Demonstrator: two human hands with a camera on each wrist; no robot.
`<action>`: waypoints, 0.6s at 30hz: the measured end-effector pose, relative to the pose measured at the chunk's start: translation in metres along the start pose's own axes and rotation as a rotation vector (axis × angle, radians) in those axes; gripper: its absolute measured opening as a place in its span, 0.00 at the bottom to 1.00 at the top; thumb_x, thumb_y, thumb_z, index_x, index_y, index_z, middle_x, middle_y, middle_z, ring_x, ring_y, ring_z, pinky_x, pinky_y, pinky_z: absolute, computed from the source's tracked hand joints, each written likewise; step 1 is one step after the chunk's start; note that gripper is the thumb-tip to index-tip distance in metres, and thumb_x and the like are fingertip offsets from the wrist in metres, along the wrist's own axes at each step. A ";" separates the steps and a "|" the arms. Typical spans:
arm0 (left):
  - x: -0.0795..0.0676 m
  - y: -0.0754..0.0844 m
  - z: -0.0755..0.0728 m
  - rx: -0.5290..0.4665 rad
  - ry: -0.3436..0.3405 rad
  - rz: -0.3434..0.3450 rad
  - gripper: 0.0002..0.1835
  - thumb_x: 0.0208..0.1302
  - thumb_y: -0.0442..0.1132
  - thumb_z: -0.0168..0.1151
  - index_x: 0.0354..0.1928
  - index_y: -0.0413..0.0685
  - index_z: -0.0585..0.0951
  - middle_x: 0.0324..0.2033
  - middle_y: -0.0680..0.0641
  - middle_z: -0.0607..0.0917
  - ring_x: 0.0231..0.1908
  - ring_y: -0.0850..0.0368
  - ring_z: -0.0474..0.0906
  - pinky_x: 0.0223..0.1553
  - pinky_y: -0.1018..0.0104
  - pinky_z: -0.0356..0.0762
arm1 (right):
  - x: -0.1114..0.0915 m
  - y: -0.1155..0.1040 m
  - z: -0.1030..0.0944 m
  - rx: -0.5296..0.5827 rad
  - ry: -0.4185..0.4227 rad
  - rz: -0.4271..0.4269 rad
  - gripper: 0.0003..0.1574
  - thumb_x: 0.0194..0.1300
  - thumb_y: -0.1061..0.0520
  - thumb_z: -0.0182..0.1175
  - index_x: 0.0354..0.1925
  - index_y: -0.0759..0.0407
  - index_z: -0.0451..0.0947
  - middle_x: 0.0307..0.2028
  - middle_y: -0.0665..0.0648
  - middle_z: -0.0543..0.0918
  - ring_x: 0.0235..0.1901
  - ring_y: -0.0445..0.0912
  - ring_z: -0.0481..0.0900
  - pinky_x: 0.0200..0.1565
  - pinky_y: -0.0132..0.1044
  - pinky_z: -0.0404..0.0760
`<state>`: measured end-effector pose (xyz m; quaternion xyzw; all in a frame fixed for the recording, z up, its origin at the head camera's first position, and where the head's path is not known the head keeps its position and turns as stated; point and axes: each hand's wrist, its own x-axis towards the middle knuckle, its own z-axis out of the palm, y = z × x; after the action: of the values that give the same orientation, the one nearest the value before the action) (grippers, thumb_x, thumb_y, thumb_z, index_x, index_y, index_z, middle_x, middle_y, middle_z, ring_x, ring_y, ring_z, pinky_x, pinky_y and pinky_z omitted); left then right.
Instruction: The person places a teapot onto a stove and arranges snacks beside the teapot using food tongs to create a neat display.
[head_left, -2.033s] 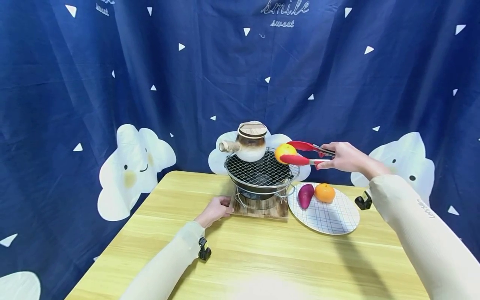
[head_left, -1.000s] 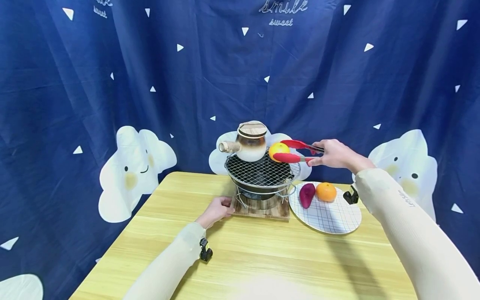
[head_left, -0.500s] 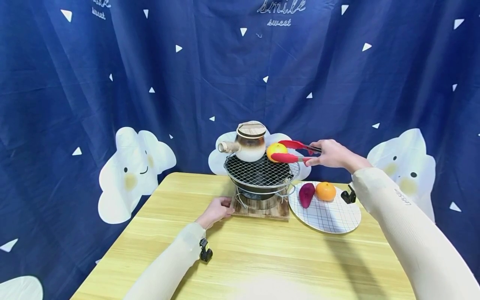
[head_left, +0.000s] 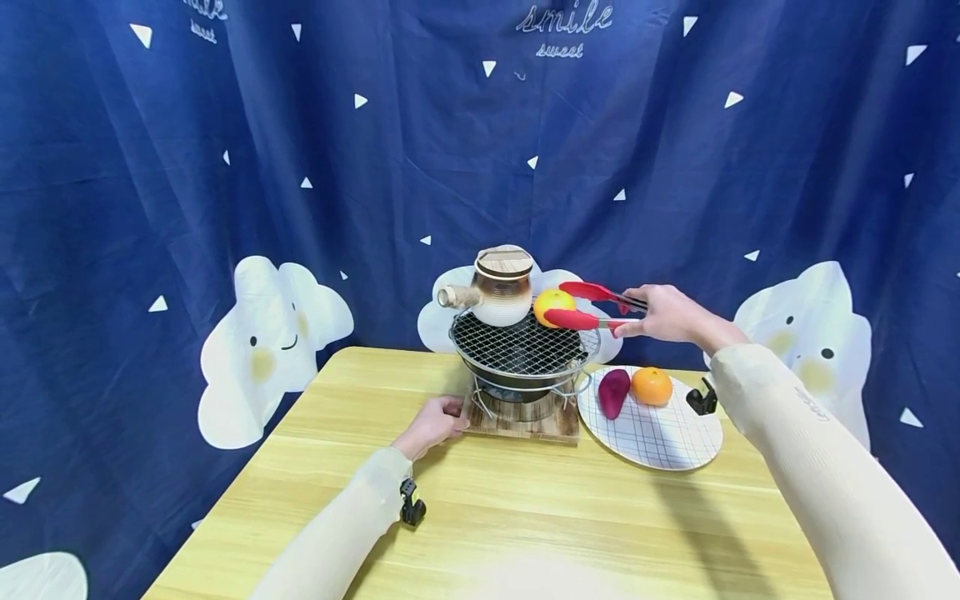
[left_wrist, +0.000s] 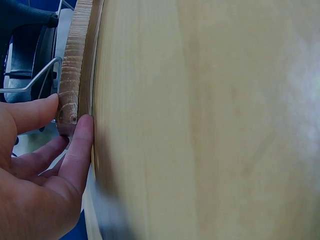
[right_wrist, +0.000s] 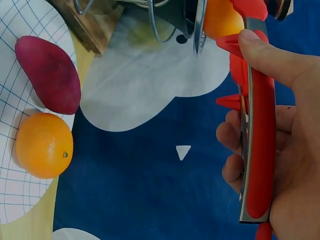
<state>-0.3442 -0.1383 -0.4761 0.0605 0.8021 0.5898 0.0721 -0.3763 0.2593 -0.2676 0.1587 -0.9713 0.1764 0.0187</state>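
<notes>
My right hand [head_left: 663, 313] grips red-tipped metal tongs [right_wrist: 261, 145]. Between the tong tips is an orange [head_left: 554, 307], at the right side of the wire grill rack [head_left: 517, 342]; whether it touches the rack I cannot tell. My left hand [head_left: 432, 427] pinches the near left corner of the wooden board [left_wrist: 75, 65] under the grill, thumb on top and fingers at its edge. A lidded clay pot [head_left: 503, 292] with a side handle stands on the rack, left of the orange.
On a white gridded plate [head_left: 660, 446] right of the grill lie a purple sweet potato [head_left: 613, 393] and another orange [head_left: 651, 387]. All this stands on a light wooden table [head_left: 480, 517]. Behind hangs a dark blue curtain [head_left: 420, 142].
The right hand has moved left with the tongs and orange, bringing the orange farther over the rack and nearer the pot. For the last half second it has barely moved. The left hand stays put.
</notes>
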 end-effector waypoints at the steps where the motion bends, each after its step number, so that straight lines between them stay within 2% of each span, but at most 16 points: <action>1: 0.000 -0.001 0.000 -0.003 0.002 -0.003 0.28 0.59 0.24 0.63 0.63 0.26 0.73 0.50 0.32 0.83 0.41 0.49 0.85 0.45 0.58 0.88 | -0.002 0.000 -0.001 0.000 0.005 -0.004 0.64 0.54 0.33 0.73 0.72 0.73 0.61 0.59 0.73 0.79 0.60 0.66 0.73 0.62 0.67 0.73; 7: 0.000 -0.002 0.001 -0.013 0.010 -0.003 0.27 0.58 0.23 0.63 0.62 0.27 0.73 0.49 0.31 0.82 0.42 0.47 0.85 0.46 0.56 0.88 | -0.014 0.007 -0.002 -0.013 0.033 -0.002 0.60 0.57 0.38 0.73 0.71 0.73 0.62 0.56 0.72 0.81 0.57 0.65 0.75 0.60 0.66 0.76; 14: -0.001 0.000 0.001 0.002 0.007 0.001 0.27 0.59 0.23 0.63 0.63 0.26 0.73 0.50 0.31 0.82 0.41 0.48 0.84 0.45 0.58 0.88 | -0.029 0.019 -0.003 -0.014 0.036 0.025 0.65 0.53 0.29 0.71 0.70 0.73 0.64 0.57 0.73 0.79 0.56 0.66 0.74 0.58 0.67 0.76; 18: 0.000 -0.002 0.001 0.008 0.004 -0.002 0.28 0.59 0.24 0.63 0.63 0.27 0.73 0.51 0.32 0.82 0.41 0.49 0.84 0.45 0.59 0.88 | -0.040 0.026 -0.003 -0.015 0.052 0.029 0.64 0.54 0.29 0.71 0.69 0.72 0.65 0.54 0.72 0.80 0.53 0.65 0.75 0.54 0.64 0.80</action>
<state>-0.3441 -0.1382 -0.4780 0.0587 0.8047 0.5865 0.0707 -0.3467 0.2960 -0.2770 0.1400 -0.9739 0.1734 0.0425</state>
